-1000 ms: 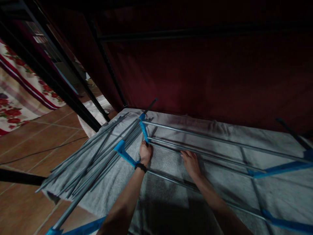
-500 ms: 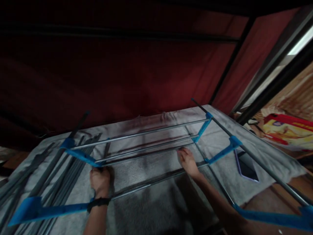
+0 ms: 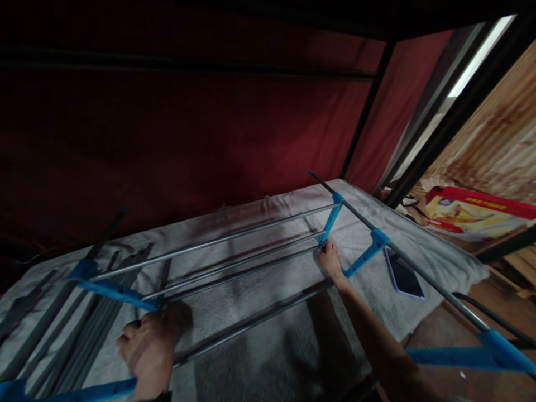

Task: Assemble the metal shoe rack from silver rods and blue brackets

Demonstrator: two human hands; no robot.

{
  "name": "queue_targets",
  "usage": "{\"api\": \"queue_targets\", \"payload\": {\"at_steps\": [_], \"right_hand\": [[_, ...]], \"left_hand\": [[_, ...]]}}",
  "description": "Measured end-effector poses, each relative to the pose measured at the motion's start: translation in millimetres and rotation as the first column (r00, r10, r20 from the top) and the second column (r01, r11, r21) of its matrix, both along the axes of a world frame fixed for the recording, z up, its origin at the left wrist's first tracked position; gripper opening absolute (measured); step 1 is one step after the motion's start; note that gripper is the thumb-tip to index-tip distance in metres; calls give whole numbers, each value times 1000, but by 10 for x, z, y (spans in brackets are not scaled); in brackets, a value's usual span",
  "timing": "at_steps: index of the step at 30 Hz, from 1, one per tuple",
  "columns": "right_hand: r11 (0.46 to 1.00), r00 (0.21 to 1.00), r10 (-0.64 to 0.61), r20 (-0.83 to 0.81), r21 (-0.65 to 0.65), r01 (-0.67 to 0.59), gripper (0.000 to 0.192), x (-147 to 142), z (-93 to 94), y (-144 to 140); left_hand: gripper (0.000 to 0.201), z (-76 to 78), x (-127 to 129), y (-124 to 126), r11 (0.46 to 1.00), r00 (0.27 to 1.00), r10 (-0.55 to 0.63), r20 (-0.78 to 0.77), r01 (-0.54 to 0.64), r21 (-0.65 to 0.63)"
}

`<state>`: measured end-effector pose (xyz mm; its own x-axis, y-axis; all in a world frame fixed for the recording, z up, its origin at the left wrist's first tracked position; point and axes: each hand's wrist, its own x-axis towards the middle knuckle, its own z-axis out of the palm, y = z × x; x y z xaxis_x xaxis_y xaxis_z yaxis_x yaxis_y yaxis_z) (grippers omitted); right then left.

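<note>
A rack frame of grey metal tubes (image 3: 234, 237) joined by blue plastic brackets stands on a pale cloth. My left hand (image 3: 148, 349) is just below the inner end of the left blue bracket (image 3: 119, 293); its fingers are loosely bent and apart, with their tips partly hidden. Pinched around the far end of a lower tube (image 3: 251, 272) is my right hand (image 3: 331, 259). That tube end meets the foot of the right blue bracket (image 3: 333, 220), and the fingers cover the joint. Another right-side bracket (image 3: 368, 251) is close to the right wrist.
Several loose grey tubes (image 3: 90, 324) lie in a bundle on the left of the cloth (image 3: 268, 335). A phone (image 3: 404, 273) rests under the right side tube. Beyond the cloth lies a red and yellow box (image 3: 473, 212). Red fabric (image 3: 209, 139) hangs behind.
My right hand has moved right along the lower tube to the right bracket's joint. My left hand has drawn down from the left bracket and its fingers have spread. The view has shifted.
</note>
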<state>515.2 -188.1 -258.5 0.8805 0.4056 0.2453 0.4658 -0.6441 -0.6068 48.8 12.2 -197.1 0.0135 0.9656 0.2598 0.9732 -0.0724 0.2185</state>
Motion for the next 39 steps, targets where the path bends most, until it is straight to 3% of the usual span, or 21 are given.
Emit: {"api": "queue_targets", "payload": {"at_steps": [2, 5, 9, 12, 15, 18, 25, 39], "right_hand": [[999, 1000, 16, -12, 33, -16, 65, 68, -10, -18], [993, 997, 56, -55, 104, -51, 60, 158, -8, -56], [979, 992, 95, -85, 188, -78, 57, 217, 3, -76], [976, 990, 111, -83, 197, -93, 56, 221, -5, -86], [974, 992, 104, -76, 209, -87, 58, 204, -22, -100], [972, 992, 97, -75, 221, -78, 60, 183, -30, -99], [969, 986, 134, -100, 223, -109, 52, 161, -11, -43], [955, 977, 163, -135, 269, -122, 51, 109, -58, 4]], "left_hand": [[41, 26, 267, -192, 973, 973, -230, -20, 230, 26], [34, 37, 878, -394, 811, 806, -573, 147, 584, -40], [41, -22, 1652, -416, 607, 610, -762, 218, 790, -89], [42, -86, 1978, -318, 531, 564, -800, 205, 825, -193], [37, -126, 2101, -228, 511, 572, -791, 216, 812, -282], [35, -143, 2105, -198, 495, 566, -778, 272, 819, -290], [33, -175, 2058, -155, 561, 615, -728, 302, 788, -254], [37, -190, 1989, -120, 561, 612, -745, 265, 790, -246]]}}
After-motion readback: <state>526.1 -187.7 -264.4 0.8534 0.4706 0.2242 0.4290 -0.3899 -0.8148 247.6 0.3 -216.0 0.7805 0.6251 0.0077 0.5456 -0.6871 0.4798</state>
